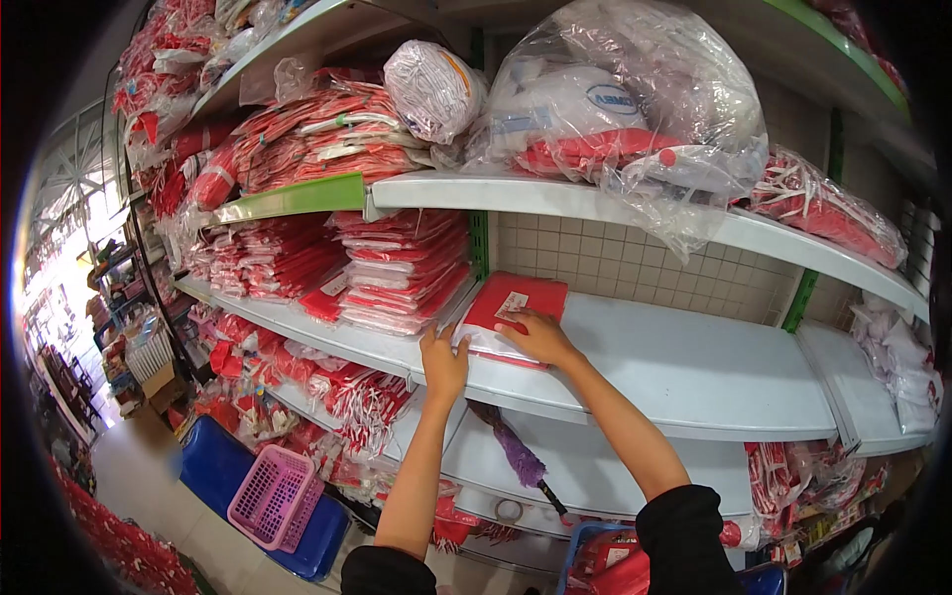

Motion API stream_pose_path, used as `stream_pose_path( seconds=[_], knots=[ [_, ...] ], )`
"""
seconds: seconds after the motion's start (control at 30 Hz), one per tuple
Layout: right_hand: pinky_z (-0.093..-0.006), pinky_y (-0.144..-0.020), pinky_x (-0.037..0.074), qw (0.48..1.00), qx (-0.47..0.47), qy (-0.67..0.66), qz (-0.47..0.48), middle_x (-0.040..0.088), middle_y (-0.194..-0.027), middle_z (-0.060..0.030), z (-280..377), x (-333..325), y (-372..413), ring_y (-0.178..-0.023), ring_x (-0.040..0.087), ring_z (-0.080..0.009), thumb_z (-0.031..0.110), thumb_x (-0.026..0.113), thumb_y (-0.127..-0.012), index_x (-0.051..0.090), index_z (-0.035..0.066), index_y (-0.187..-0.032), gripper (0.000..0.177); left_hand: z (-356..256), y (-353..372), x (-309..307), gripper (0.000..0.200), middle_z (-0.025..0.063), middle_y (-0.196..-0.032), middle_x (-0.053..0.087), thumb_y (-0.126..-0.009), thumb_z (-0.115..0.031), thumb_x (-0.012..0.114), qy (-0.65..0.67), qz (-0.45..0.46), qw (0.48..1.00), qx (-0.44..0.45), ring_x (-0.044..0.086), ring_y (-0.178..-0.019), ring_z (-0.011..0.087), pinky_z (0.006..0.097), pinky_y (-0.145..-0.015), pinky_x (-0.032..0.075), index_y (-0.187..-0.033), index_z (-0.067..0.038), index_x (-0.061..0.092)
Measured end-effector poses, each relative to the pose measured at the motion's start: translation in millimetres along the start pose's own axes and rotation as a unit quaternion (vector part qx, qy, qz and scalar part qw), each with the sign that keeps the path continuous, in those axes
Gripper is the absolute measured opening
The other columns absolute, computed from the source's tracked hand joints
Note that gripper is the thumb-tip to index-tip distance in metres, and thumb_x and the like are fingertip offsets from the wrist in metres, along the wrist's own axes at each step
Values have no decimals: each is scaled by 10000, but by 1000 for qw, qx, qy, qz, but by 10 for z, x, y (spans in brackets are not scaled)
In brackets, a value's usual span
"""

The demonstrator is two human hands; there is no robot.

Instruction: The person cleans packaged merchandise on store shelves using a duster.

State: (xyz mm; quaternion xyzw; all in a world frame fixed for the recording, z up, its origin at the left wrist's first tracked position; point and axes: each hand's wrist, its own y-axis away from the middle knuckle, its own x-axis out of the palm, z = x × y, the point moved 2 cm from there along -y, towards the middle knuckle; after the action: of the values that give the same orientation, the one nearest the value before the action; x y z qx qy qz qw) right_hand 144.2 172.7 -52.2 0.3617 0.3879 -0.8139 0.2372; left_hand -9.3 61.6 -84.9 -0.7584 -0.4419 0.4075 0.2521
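Note:
A flat red and white packet point(501, 309) in clear wrap lies on the middle white shelf point(684, 362), beside a tall stack of similar red and white packets point(402, 273). On its upper right part rests my right hand point(535, 335), fingers spread over the red surface near a small white label. My left hand point(445, 359) is at the packet's lower left corner, between it and the stack, with thumb and fingers apart at the shelf's front edge. Both forearms reach up from the bottom of the view in dark sleeves.
Above, a shelf point(555, 198) holds a large clear bag point(625, 109) and red packets. Below are a purple folded umbrella point(518, 454) and a blue basket point(585, 555). A pink basket point(277, 498) sits on a blue surface point(213, 461) at lower left.

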Motion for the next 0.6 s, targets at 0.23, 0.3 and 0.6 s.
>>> stream_pose_path(
  seconds=[0.23,0.3,0.6],
  knots=[
    [-547,-1058,173,973,-33,64,-221,577,-1104,-142,606,-143,889,-1191,443,-309,223,571,-823,610,24,-1004,272,-217,376,-363,319,208,-1280,449,-838,-77,530,162,6,985,58,359,-1245,375,423,-1026,287,-1148,-9,564],
    [-527,-1069,159,971,-14,44,-236,585,-1078,-135,771,-72,1195,-1192,447,-298,207,584,-815,617,42,-975,232,-335,695,-535,314,181,-1290,446,-841,-50,506,173,41,981,82,304,-1292,361,432,-1053,253,-1149,-23,564],
    [-484,-954,281,918,173,115,-337,568,-1072,-103,1351,639,3237,-1163,413,-331,158,615,-757,630,82,-895,158,-157,2652,-647,304,191,-1272,455,-813,-43,536,237,332,907,104,332,-1276,362,426,-1027,302,-1113,-41,582]
  ],
)
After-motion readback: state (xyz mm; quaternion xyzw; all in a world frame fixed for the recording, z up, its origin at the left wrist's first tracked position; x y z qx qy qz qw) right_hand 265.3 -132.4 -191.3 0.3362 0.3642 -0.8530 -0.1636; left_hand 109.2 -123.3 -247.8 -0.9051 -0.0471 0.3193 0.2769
